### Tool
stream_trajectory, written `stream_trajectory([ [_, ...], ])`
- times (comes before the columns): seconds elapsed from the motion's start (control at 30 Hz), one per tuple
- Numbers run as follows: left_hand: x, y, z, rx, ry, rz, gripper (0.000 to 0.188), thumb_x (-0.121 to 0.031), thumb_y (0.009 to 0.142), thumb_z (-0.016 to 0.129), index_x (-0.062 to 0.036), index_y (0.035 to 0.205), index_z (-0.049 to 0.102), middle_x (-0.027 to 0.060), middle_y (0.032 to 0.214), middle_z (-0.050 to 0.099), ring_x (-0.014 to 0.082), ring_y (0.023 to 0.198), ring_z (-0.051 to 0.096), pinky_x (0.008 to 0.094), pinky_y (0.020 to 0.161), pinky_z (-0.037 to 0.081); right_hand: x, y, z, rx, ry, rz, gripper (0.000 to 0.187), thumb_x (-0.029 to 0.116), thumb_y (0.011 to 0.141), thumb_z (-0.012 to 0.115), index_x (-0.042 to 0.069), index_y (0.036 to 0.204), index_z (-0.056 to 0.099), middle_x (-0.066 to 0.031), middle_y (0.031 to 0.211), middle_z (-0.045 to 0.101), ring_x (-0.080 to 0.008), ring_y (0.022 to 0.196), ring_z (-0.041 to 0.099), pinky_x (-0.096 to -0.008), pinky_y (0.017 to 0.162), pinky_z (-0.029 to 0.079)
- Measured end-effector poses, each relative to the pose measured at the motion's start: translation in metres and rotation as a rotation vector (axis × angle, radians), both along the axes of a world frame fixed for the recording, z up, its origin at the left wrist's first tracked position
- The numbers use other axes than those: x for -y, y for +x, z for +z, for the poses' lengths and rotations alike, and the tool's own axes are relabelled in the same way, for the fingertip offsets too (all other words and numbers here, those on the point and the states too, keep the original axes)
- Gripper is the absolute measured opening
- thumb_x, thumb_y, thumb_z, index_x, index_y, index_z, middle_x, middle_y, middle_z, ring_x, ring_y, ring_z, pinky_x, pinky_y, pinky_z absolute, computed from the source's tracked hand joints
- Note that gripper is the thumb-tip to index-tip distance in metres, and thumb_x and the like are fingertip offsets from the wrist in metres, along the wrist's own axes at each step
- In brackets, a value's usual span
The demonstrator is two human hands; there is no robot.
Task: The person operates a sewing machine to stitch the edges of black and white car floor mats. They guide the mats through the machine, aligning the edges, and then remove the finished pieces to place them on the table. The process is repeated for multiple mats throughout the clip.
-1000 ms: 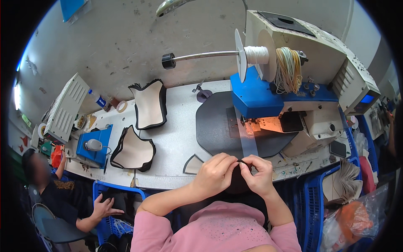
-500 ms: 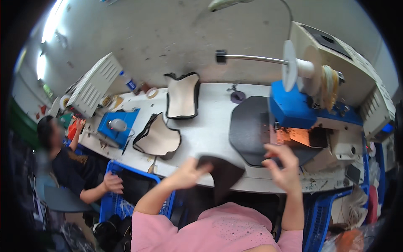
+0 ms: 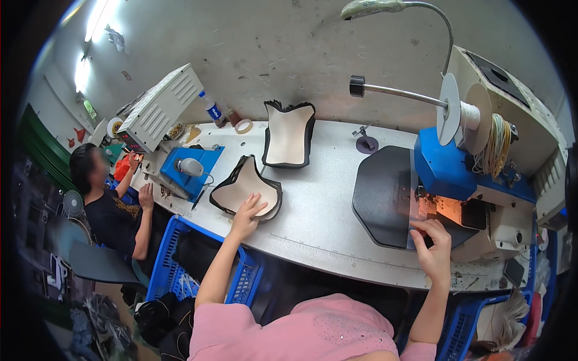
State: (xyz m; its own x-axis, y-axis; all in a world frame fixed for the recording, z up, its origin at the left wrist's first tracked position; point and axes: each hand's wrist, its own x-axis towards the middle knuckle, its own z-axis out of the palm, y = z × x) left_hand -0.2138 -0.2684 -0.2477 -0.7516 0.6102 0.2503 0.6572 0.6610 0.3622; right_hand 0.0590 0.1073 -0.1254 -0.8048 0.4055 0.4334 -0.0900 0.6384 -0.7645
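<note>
My left hand (image 3: 245,218) lies with its fingers spread on the near right part of a small pile of curved cream panels (image 3: 239,188) with black edges. Beyond it sits a second, taller pile of cream panels (image 3: 290,137), also black-edged. On the right, my right hand (image 3: 435,243) is at the front of a blue-headed sewing machine (image 3: 444,165), by the clear guard. Its thumb and forefinger are pinched close together, and what is between them, if anything, is too small to make out. A dark octagonal plate (image 3: 382,195) is left of that hand.
A thread spool (image 3: 472,117) on a rod overhangs the machine, beneath a gooseneck lamp (image 3: 373,8). Blue baskets (image 3: 171,253) flank me below the table's front edge. At the left, a co-worker (image 3: 114,210) sits by another blue machine (image 3: 201,162). A bottle (image 3: 212,109) and tape roll (image 3: 244,126) stand behind.
My left hand has moved left onto the near pile; the dark piece it held is no longer visible. My right hand's fingers have drawn together by the machine. The whole view has shifted.
</note>
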Motion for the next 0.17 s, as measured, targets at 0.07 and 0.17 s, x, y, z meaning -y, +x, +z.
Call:
stream_trajectory([
  [0.07, -0.014, 0.000, 0.014, 0.064, 0.036, 0.019, 0.033, -0.018, 0.079, 0.061, -0.0149, 0.111, 0.064, 0.0131, 0.133, 0.046, 0.0323, 0.130, 0.033, 0.0433, 0.103, 0.030, -0.001, 0.001, -0.001, 0.004, -0.007, -0.010, 0.015, -0.003, 0.073, 0.061, -0.004, 0.087, 0.063, -0.0089, 0.072, 0.057, -0.0168, 0.064, 0.050, -0.0267, 0.061, 0.040],
  [0.17, -0.037, 0.002, 0.045, 0.253, 0.120, -0.027, 0.040, -0.035, 0.078, 0.065, -0.0155, 0.112, 0.064, 0.0162, 0.132, 0.046, 0.0319, 0.129, 0.036, 0.0422, 0.105, 0.027, -0.002, 0.001, 0.000, 0.012, 0.015, -0.012, 0.016, 0.000, 0.073, 0.063, 0.000, 0.088, 0.065, -0.0105, 0.076, 0.061, -0.0195, 0.068, 0.054, -0.0280, 0.062, 0.043],
])
